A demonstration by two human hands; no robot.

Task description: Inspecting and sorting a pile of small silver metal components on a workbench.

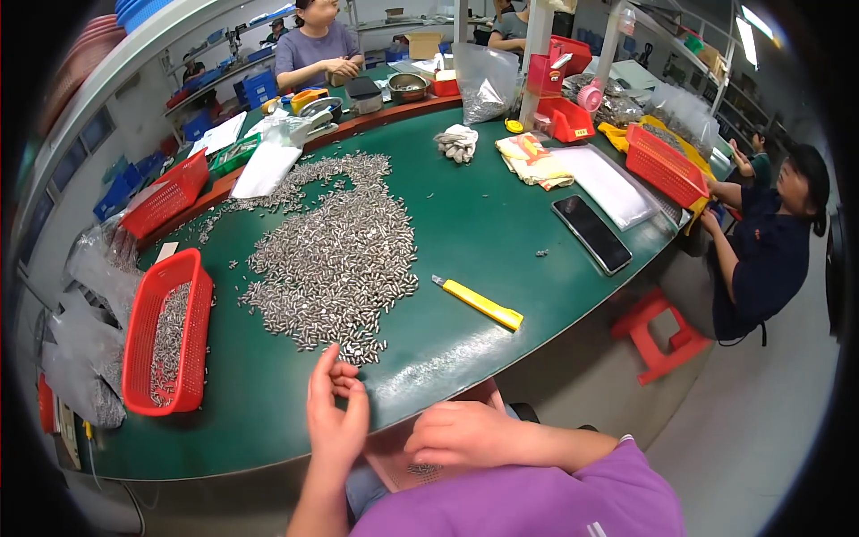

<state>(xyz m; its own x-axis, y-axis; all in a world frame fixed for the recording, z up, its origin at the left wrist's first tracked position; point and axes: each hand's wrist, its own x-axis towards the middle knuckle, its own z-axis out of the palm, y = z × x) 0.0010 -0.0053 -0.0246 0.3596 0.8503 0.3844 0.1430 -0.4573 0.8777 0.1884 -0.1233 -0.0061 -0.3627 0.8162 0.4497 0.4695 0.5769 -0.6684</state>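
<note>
Hundreds of small metal pins (335,255) lie spread in a heap across the middle of the green tabletop (465,224), their long axes pointing every way. At the left of the frame a red basket (143,331) holds more of the same pins. The left hand (335,407), low in the frame, sits just below the heap's near edge, fingers loosely curled with the tips pinched close; whether a pin is between them I cannot tell. The right hand (461,436), further right and lower, rests closed over a pink tray (394,461) with a few pins in it.
</note>
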